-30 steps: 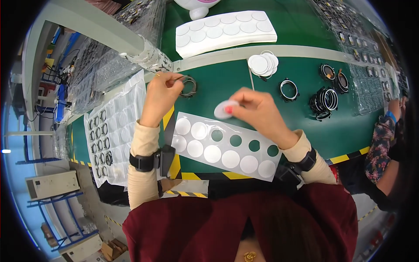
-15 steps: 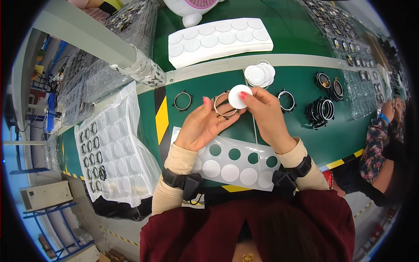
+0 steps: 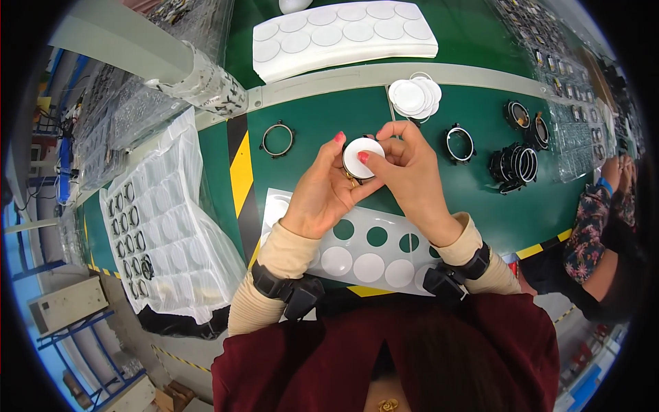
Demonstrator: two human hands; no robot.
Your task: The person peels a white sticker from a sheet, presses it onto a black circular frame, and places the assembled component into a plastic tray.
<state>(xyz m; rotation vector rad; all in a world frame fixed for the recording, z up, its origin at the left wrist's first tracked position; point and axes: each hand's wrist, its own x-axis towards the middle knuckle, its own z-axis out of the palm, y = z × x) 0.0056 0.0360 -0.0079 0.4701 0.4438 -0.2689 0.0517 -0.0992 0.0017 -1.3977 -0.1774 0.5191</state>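
A round white disc (image 3: 364,152) lies over the ring held in front of me, hiding most of that ring. My left hand (image 3: 321,189) grips the ring from the left, thumb up at its edge. With its thumb on the disc's face, my right hand (image 3: 412,178) presses from the right, and its other fingers curl behind. Below my hands lies a translucent sheet (image 3: 357,235) with round white stickers and punched-out holes. A loose ring (image 3: 278,140) rests left of my hands, another ring (image 3: 459,143) to the right. Loose white discs (image 3: 415,97) are piled beyond my right hand.
Black rings (image 3: 513,167) are stacked at the right. A thick pile of white disc sheets (image 3: 343,34) sits beyond the pale rail (image 3: 322,77). At left, a white compartment tray (image 3: 171,226) holds several rings. A post (image 3: 220,93) stands far left; another person's arm (image 3: 590,233) is at right.
The white disc has come down from beside the ring onto it, and my right thumb now presses on its face. The whole view has shifted slightly.
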